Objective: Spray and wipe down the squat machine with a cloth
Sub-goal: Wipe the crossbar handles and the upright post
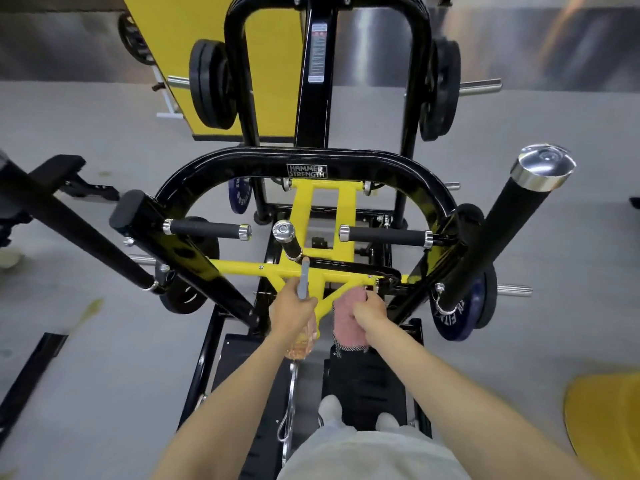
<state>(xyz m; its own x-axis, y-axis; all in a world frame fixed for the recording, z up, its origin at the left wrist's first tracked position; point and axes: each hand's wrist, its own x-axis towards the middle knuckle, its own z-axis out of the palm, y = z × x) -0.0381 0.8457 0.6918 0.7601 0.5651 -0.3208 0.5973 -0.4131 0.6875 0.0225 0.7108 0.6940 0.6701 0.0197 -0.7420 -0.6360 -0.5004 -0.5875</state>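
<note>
Wiping step, head view: right grip clutches a pink cloth, fingers curled round it. It presses the cloth on the yellow frame of the squat machine, just right of where the yellow struts join. The left grip is wrapped round a spray bottle, with the grey nozzle pointing forward at that same junction. The bottle body hangs below the hand, orange-tinted liquid inside. Finger on the trigger or not: cannot tell.

Doing it well, my read:
- Spray short bursts on the strut just ahead of the cloth, not into pivots or bolts.
- Follow at once with the cloth flat and firm, running along the tube rather than dabbing.
- Refold to a clean face when it loads up.
- Bunch up the loose cloth end hanging toward the footplate, so it does not snag on the black linkage beside it.
- The foam handles probably need care next, as likely the most-touched parts.

Machine: straight ahead, the person stands on its footplate inside the frame. It has a glossy black arch with a badge, a yellow inner frame and chrome-capped padded bars. Black plates sit up top, and a blue plate lower right. Paint looks shiny; no wet streaks visible.
</note>
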